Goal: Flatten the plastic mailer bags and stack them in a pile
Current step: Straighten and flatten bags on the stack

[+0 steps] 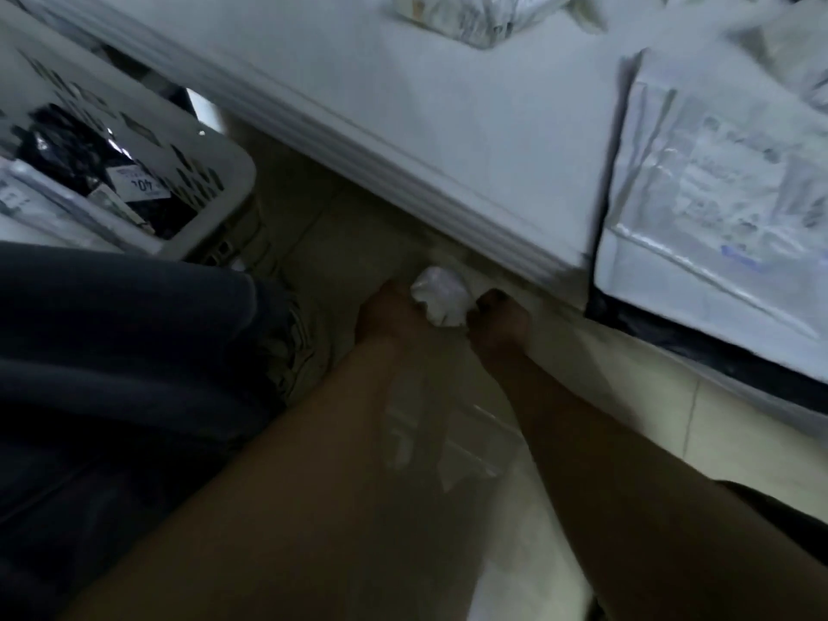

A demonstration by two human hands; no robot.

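Both arms reach down below the table edge, in shadow. My left hand (392,313) and my right hand (497,322) each grip a side of a white crumpled plastic mailer bag (441,300), whose translucent body hangs down between my forearms. On the white table (430,109) at the right lies a pile of flattened grey-white mailer bags (712,208), the top one bearing a label. More crumpled bags (461,15) sit at the table's far edge.
A white perforated basket (210,181) at the left holds dark and clear bags with a label. My dark trouser leg (125,351) fills the lower left. The floor is pale tile. A dark bag edge (699,351) sticks out under the pile.
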